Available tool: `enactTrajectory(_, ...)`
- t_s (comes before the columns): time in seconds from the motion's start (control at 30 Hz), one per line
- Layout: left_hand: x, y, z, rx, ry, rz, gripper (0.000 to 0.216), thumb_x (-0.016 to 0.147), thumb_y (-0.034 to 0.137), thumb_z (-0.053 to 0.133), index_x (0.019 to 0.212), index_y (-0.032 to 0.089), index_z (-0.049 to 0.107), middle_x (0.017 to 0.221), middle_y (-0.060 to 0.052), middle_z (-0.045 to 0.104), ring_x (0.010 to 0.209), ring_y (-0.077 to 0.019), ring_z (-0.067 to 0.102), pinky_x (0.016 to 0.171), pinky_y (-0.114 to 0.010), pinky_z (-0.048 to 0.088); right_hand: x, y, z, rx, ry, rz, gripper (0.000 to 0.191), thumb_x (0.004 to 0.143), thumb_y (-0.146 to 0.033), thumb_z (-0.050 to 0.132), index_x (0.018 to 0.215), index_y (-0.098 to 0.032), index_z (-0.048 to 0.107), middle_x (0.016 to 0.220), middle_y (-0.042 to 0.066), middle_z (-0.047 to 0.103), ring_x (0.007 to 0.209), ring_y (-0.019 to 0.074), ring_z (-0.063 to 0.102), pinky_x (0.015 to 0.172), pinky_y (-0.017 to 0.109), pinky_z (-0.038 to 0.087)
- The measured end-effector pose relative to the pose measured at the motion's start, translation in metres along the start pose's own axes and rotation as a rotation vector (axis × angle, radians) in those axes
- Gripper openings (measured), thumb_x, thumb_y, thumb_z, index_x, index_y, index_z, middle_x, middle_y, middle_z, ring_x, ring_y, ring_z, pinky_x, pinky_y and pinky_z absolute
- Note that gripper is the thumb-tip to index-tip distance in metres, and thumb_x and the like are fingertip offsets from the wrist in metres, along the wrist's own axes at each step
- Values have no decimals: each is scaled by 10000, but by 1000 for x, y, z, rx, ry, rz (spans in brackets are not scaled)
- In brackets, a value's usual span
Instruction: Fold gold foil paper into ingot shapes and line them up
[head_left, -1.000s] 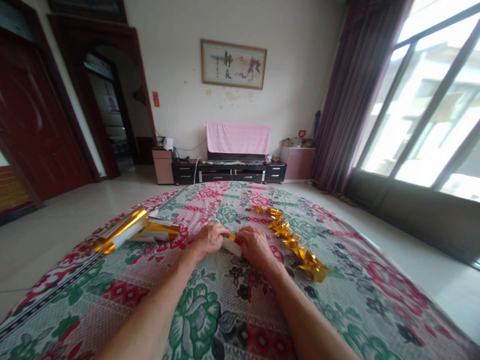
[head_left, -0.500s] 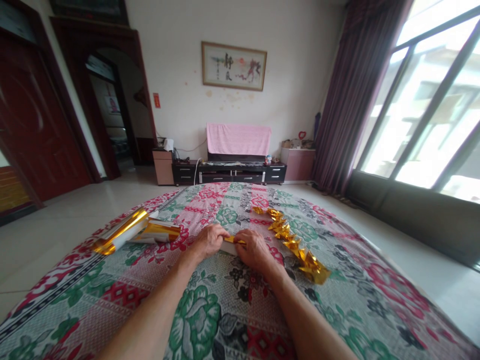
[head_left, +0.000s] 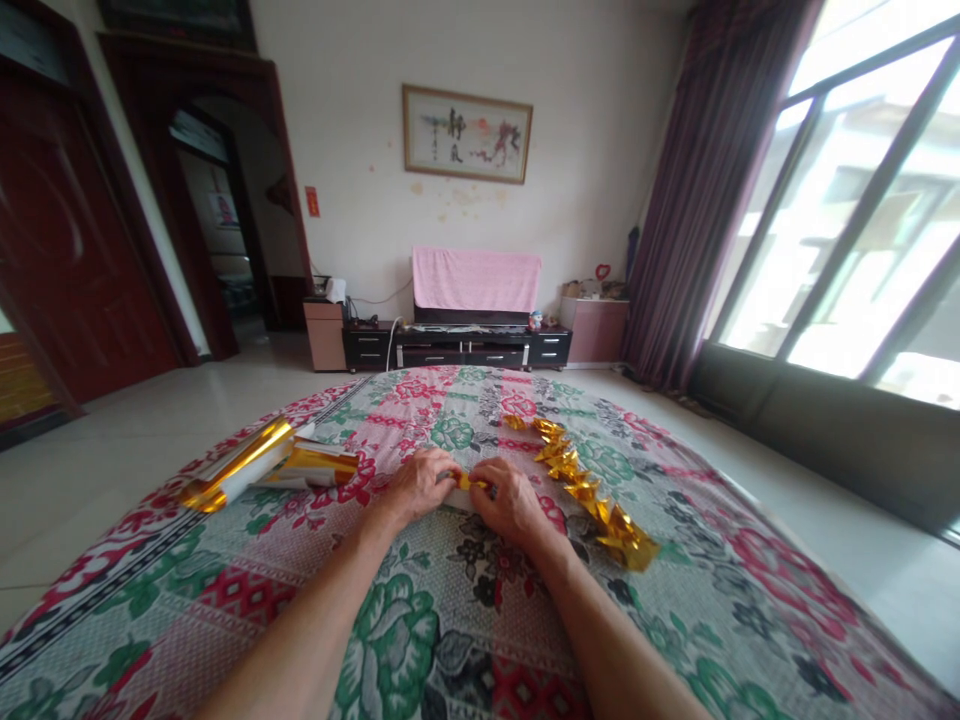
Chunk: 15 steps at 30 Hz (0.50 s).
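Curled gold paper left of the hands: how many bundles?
2: the left bundle lies near the left edge of the cloth; the right bundle lies beside it, nearer the left hand. They overlap in view, so more may be hidden.

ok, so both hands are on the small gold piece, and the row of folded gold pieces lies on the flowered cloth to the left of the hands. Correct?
Wrong side: the head view shows the row of folded gold pieces on the flowered cloth to the right. Left hand and right hand are indeed on the small gold piece.
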<state>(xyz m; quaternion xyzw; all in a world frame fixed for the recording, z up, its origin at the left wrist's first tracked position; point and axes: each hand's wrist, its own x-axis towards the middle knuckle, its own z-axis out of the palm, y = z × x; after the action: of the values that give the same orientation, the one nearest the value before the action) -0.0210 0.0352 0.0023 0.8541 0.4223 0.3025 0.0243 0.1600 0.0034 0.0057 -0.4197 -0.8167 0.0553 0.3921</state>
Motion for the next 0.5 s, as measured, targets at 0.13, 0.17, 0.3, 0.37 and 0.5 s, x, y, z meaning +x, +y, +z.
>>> enactTrajectory(0.13, 2, -1, 4, -16, 8, 38, 253, 746, 117, 529, 932, 216, 668, 962, -19, 663, 910, -151, 560, 870, -288, 407, -4, -7, -3, 8, -64, -47, 176, 673, -202, 621, 848, -216, 640, 982, 40, 595, 920, 185, 534, 849, 319, 394)
enactTrajectory(0.17, 3, -1, 4, -17, 4, 33, 248, 743, 110, 526, 910, 216, 675, 932, -17, 669, 890, -149, 564, 858, -285, 409, -5, -8, -4, 6, -78, -56, 200, 656, -212, 641, 856, -219, 639, 1001, 41, 587, 932, 191, 527, 858, 331, 390)
enactTrajectory(0.3, 3, 2, -1, -19, -18, -12, 192, 735, 129, 538, 791, 225, 695, 811, -2, 667, 811, -141, 569, 813, -277, 410, -5, -3, -2, -12, -98, -24, 241, 657, -164, 610, 890, -226, 628, 1029, 37, 568, 948, 190, 515, 870, 349, 380)
enactTrajectory(0.37, 3, 3, -3, -25, -27, -37, 177, 729, 140, 545, 759, 227, 697, 776, 2, 658, 784, -136, 568, 798, -270, 410, -4, 2, -1, -30, -91, 9, 262, 660, -120, 567, 891, -227, 627, 1037, 38, 563, 962, 192, 508, 874, 350, 375)
enactTrajectory(0.5, 1, 4, -5, -26, -36, -72, 162, 718, 160, 561, 763, 230, 700, 758, 0, 645, 766, -137, 560, 772, -259, 413, -2, 8, 0, -67, -39, 62, 273, 673, -82, 493, 867, -222, 624, 1048, 44, 561, 998, 198, 493, 888, 355, 363)
